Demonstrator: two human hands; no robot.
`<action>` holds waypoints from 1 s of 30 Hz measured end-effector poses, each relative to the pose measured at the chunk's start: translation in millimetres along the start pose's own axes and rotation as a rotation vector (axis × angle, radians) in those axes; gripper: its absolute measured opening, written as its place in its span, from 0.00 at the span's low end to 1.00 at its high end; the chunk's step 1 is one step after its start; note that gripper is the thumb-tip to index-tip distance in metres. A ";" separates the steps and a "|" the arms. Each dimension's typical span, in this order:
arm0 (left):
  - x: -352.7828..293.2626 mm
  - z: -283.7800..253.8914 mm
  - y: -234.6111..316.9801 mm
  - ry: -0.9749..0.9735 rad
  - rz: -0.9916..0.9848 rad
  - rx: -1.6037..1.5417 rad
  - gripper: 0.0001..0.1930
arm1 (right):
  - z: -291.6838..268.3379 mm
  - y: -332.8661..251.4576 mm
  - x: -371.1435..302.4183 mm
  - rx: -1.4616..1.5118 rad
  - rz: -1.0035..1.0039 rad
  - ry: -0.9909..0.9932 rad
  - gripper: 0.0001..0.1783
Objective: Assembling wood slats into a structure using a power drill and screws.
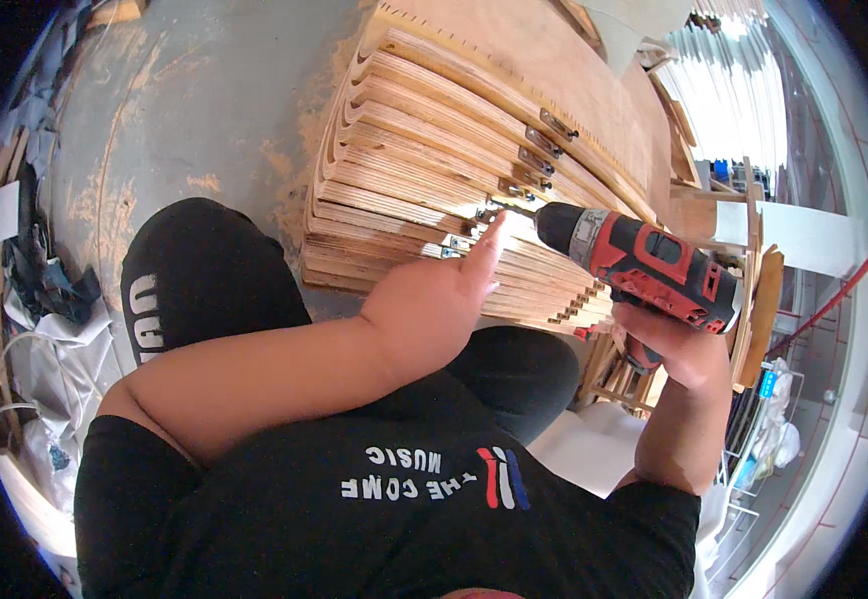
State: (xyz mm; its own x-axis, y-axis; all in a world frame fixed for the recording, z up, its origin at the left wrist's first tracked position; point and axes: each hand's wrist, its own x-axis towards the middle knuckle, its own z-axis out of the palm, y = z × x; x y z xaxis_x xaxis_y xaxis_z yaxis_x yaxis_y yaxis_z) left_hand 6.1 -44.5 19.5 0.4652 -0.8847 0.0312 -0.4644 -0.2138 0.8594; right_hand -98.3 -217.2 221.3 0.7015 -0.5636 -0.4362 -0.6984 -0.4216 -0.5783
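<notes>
My right hand (668, 334) is wrapped round the handle of a red and black cordless drill (648, 262), which points left. The drill's bit (514, 209) reaches the edge of a curved plywood panel in a stack (399, 165). My left hand (439, 299) is closed low beside the stack, one digit raised to the tip of the bit. Whatever it pinches there is hidden or too small to name. Small metal brackets (539, 160) with dark screw ends sit along the panel edges around the bit.
The stack leans in front of my bent knees (209, 265). Grey floor (204, 90) with sawdust lies at the left. Pale cloth and scraps (64, 369) are heaped at the far left. Wooden pieces (763, 309) and a wire rack (758, 469) stand at the right.
</notes>
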 end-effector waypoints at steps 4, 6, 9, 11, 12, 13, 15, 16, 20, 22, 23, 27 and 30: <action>-0.8 2.3 -2.3 0.014 0.011 -0.006 0.36 | 1.8 -3.3 0.6 -0.014 -0.068 -0.007 0.19; -1.3 3.2 -3.5 0.034 0.017 -0.009 0.36 | 1.7 -7.5 2.3 -0.051 -0.070 -0.014 0.19; -1.5 1.5 -2.7 0.028 0.017 -0.016 0.36 | 0.0 -12.4 3.6 -0.058 -0.077 -0.034 0.19; -1.1 -0.5 -1.1 0.010 -0.001 -0.026 0.36 | -1.1 -11.8 4.1 -0.038 -0.068 -0.034 0.20; -1.0 -1.0 -0.8 -0.009 -0.018 -0.035 0.36 | -1.6 -11.5 4.5 -0.017 -0.060 -0.032 0.20; -0.8 -0.3 -1.0 -0.010 -0.016 -0.037 0.36 | -2.2 -11.6 4.6 -0.018 -0.058 -0.031 0.20; -0.5 1.9 -1.8 0.005 0.002 -0.045 0.36 | -3.2 -11.9 5.5 -0.032 -0.074 -0.033 0.21; -0.6 1.4 -1.6 0.005 0.001 -0.045 0.36 | -3.6 -12.3 6.0 -0.032 -0.074 -0.034 0.21; -1.4 3.5 -2.8 -0.010 -0.008 -0.030 0.36 | -3.1 -17.4 5.3 0.017 -0.043 -0.042 0.21; -1.5 4.6 -3.6 0.003 0.008 -0.021 0.36 | -2.8 -17.6 5.1 0.034 -0.050 -0.035 0.21; -1.2 3.9 -3.3 -0.001 0.008 -0.027 0.36 | -3.6 -16.5 5.2 0.007 -0.061 -0.037 0.21; -1.1 -1.3 0.3 -0.021 -0.012 -0.018 0.36 | -0.9 -14.4 9.1 -0.004 -0.075 -0.041 0.20; -0.6 -0.3 0.9 -0.019 -0.006 -0.008 0.36 | -7.7 -15.6 11.0 -0.023 0.004 -0.072 0.19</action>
State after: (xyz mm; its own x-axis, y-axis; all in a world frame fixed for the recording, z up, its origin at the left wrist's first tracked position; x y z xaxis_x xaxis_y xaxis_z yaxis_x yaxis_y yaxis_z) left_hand 5.6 -44.0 20.4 0.4534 -0.8911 0.0169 -0.4556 -0.2155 0.8637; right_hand -80.7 -222.3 230.8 0.7065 -0.5133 -0.4872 -0.7037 -0.4363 -0.5608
